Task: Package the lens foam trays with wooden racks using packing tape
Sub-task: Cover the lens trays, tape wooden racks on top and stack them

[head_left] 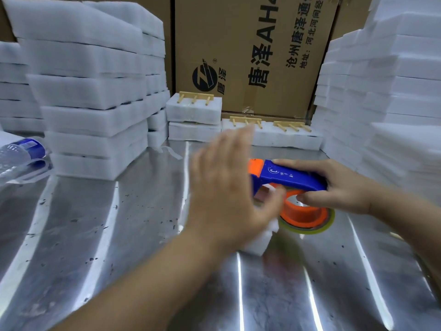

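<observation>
I am watching the right hand (343,187) gripping the blue handle of the tape dispenser (286,175), fingers over the top and thumb curling underneath. The dispenser is lying with its long axis running left to right across the view. Its orange head is pointing left and its handle end is pointing right, into the palm. The tape roll (307,217) on its orange hub is hanging below the handle, facing up toward me and sitting close over the metal table (119,235).

The left hand (224,187) is blurring, fingers straight and spread wide, holding nothing. It is hovering over a white foam tray (259,240) near the middle of the table, just beside the dispenser head. I cannot tell whether the palm is touching the tray, nor which way the tray runs, since the hand is hiding most of it.

Finished trays with wooden racks (194,97) on top are sitting at the back against a cardboard box (250,56). Foam stacks (90,91) are rising on both sides, and a water bottle (21,154) is lying at the left.
</observation>
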